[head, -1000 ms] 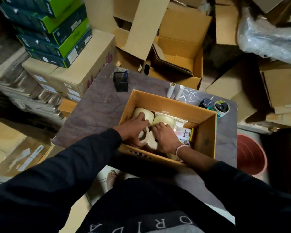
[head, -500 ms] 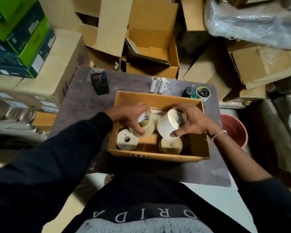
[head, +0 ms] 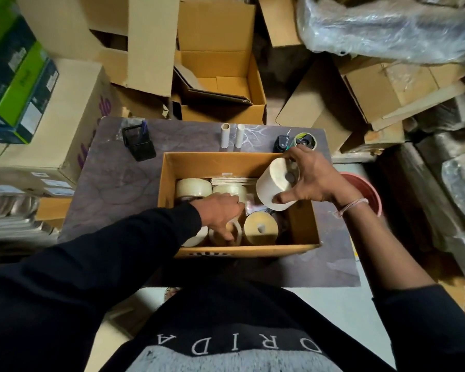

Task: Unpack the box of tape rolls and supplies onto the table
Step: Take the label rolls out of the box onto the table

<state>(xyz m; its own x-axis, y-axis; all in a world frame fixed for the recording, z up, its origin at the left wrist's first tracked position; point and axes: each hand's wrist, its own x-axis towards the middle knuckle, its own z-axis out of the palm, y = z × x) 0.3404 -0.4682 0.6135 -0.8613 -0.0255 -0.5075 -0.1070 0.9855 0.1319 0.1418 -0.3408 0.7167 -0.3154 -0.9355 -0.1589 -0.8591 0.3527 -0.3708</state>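
Note:
An open cardboard box (head: 304,226) stands on the grey marbled table (head: 118,183). My right hand (head: 314,178) grips a thick white roll (head: 271,186) and holds it above the box's right side. My left hand (head: 220,213) reaches down into the box, its fingers closed around a thin tape roll (head: 232,233) near the front wall. Inside lie two wide cream tape rolls (head: 193,187) at the back, a tan roll with a small core (head: 261,230) at the front, a flat white stack (head: 232,180) and small packets.
On the table beyond the box are a black mesh pen holder (head: 138,142), two white tubes (head: 231,135), a black tool (head: 283,143) and a tape roll (head: 305,140). A red bucket (head: 365,191) sits to the right. Cardboard boxes (head: 218,81) crowd around the table.
My right hand has carried the white roll up and to the right, over the box's right side. My left hand has gone back down into the box, to the thin roll near its front.

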